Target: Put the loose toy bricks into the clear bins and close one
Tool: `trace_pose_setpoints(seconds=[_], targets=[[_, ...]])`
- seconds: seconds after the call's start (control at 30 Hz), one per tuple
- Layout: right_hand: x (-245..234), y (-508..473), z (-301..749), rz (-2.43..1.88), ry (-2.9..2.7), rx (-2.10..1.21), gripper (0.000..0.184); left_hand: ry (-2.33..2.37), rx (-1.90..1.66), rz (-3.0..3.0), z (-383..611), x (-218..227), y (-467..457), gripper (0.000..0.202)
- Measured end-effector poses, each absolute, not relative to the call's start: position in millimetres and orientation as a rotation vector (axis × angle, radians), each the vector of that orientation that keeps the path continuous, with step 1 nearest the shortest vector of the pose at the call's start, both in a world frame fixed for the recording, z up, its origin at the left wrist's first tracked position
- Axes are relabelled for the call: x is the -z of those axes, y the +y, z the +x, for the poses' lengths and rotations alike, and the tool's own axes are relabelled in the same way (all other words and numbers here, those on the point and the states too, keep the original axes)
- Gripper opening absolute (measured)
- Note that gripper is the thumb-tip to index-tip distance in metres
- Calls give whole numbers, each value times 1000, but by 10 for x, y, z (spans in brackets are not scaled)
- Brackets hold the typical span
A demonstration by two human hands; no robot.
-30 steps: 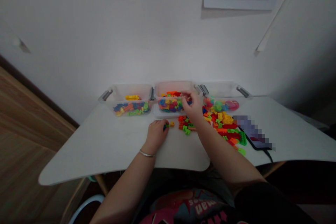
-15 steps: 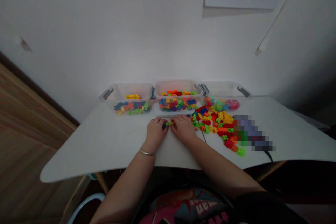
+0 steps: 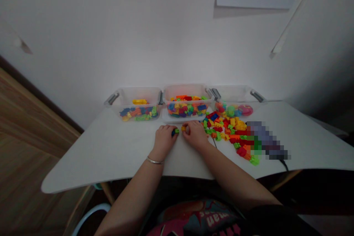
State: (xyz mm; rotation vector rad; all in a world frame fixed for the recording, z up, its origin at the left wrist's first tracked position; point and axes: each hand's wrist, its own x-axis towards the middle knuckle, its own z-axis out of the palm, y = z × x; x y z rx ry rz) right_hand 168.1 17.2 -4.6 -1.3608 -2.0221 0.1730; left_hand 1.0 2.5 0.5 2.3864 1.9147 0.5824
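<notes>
My left hand [image 3: 163,139] rests on the white table [image 3: 116,155], its fingers curled around a small blue and green block piece [image 3: 175,131]. Just to its right, my right hand [image 3: 195,134] pinches a small orange-yellow block [image 3: 183,128]. The two pieces sit close together between my hands, in front of the middle bin [image 3: 187,105]. A loose pile of coloured blocks [image 3: 231,132] spreads to the right of my right hand.
Three clear plastic bins stand in a row by the wall: the left bin [image 3: 136,108] and the middle one hold mixed blocks, the right bin [image 3: 235,106] holds rounder toys. A dark flat device with a cable [image 3: 273,153] lies at the pile's right edge.
My right hand came back from the middle bin down to the table beside my left hand and now pinches the orange-yellow block. The left hand has stayed in place.
</notes>
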Motion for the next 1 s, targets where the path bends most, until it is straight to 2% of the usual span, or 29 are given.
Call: trace_pose_setpoints(seconds=[0.23, 0.47, 0.7, 0.87, 1.0], targets=[[-16, 230, 1767, -1117, -1805, -158, 20, 1895, -560, 2387, 11, -21, 31, 26], [-546, 366, 1805, -1098, -1582, -31, 21, 1873, -573, 2383, 7, -37, 26, 25], [-1117, 929, 1708, -1295, -1626, -63, 23, 1905, -587, 2342, 24, -69, 15, 21], [-1169, 1200, 1551, -1411, -1747, -198, 22, 1893, -595, 2351, 20, -59, 22, 20], [-1134, 1180, 1472, -1552, -1846, -100, 21, 1893, -581, 2349, 14, -45, 38, 21]])
